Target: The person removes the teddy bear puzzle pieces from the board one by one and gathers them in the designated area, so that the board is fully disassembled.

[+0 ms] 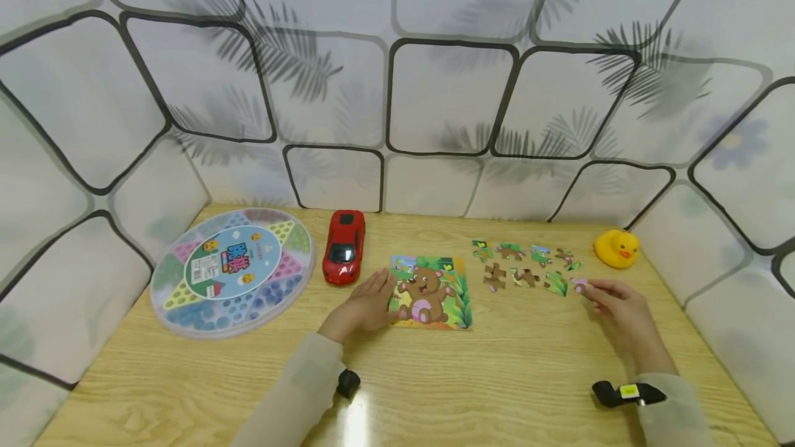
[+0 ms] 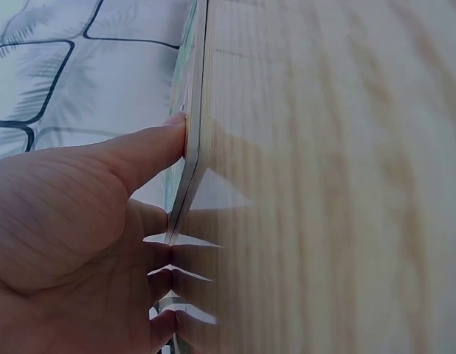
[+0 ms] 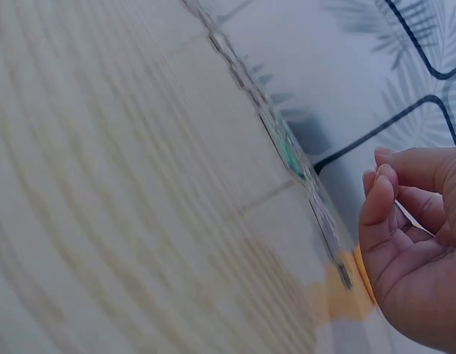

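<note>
A bear picture puzzle board lies flat in the middle of the table. My left hand rests at its left edge, fingers extended; in the left wrist view the thumb touches the board's edge. Several loose jigsaw pieces lie in two rows to the right. My right hand is at the right end of the near row, beside a pinkish jigsaw piece. In the right wrist view its fingers are loosely curled, tips close together, apart from that piece, with nothing visible between them.
A round Chinese checkers board lies at the left, with a red toy car beside it. A yellow rubber duck sits at the back right. Patterned fabric walls enclose the wooden table at the back and sides.
</note>
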Demonstrator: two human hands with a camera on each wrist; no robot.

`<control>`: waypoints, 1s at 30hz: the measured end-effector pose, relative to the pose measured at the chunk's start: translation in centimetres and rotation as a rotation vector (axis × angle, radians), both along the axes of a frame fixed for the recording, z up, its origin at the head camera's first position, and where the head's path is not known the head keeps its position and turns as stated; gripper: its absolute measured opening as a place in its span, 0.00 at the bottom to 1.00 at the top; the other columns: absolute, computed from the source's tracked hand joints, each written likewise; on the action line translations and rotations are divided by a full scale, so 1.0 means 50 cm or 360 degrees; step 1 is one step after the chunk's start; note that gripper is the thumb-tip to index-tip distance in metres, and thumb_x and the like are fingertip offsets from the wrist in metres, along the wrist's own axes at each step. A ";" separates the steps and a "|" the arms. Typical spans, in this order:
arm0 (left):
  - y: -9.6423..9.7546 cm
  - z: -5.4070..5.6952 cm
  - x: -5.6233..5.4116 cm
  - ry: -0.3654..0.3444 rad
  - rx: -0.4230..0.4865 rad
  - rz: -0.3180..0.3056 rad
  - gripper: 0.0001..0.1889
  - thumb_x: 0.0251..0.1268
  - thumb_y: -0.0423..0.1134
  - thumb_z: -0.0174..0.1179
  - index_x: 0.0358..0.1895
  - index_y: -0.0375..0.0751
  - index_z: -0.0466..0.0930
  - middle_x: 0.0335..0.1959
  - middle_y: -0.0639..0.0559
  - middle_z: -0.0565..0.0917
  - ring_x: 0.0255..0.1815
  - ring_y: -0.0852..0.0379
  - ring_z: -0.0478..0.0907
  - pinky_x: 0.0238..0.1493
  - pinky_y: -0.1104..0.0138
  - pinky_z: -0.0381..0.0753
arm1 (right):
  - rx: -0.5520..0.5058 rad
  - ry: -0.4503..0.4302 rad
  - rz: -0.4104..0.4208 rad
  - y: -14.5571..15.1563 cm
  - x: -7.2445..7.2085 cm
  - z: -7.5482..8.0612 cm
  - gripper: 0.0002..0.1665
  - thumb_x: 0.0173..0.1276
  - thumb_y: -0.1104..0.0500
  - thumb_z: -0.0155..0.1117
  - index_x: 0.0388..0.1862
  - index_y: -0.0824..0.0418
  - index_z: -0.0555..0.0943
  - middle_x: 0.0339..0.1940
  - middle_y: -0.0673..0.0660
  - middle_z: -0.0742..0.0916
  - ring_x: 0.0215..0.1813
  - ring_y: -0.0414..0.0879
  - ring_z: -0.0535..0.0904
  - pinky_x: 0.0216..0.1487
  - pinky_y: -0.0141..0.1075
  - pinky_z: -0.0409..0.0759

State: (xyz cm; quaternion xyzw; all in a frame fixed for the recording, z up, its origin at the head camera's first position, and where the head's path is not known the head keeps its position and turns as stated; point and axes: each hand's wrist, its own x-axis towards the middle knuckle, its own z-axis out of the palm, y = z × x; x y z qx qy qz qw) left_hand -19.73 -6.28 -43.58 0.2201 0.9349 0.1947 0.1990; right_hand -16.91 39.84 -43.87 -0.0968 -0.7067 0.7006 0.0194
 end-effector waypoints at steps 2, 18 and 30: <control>0.000 0.000 0.000 0.0004 -0.0015 -0.0005 0.41 0.69 0.56 0.50 0.75 0.35 0.44 0.76 0.39 0.41 0.76 0.43 0.36 0.72 0.51 0.44 | 0.0010 0.0019 0.0027 -0.012 -0.001 0.002 0.11 0.65 0.65 0.63 0.35 0.48 0.86 0.30 0.41 0.85 0.28 0.34 0.77 0.31 0.24 0.78; 0.000 -0.002 -0.003 -0.0002 -0.0037 -0.0036 0.42 0.70 0.57 0.48 0.75 0.34 0.43 0.76 0.38 0.40 0.76 0.42 0.36 0.72 0.51 0.43 | 0.0210 0.0085 0.0272 -0.138 -0.004 -0.005 0.11 0.68 0.62 0.61 0.46 0.67 0.80 0.31 0.45 0.81 0.29 0.36 0.76 0.31 0.27 0.79; -0.001 -0.001 -0.002 -0.0026 -0.0003 -0.0039 0.45 0.67 0.58 0.52 0.75 0.33 0.42 0.76 0.38 0.39 0.76 0.42 0.34 0.73 0.51 0.41 | 0.0360 0.0023 0.0443 -0.235 -0.014 0.005 0.24 0.69 0.58 0.61 0.53 0.77 0.72 0.36 0.53 0.81 0.31 0.41 0.76 0.35 0.32 0.80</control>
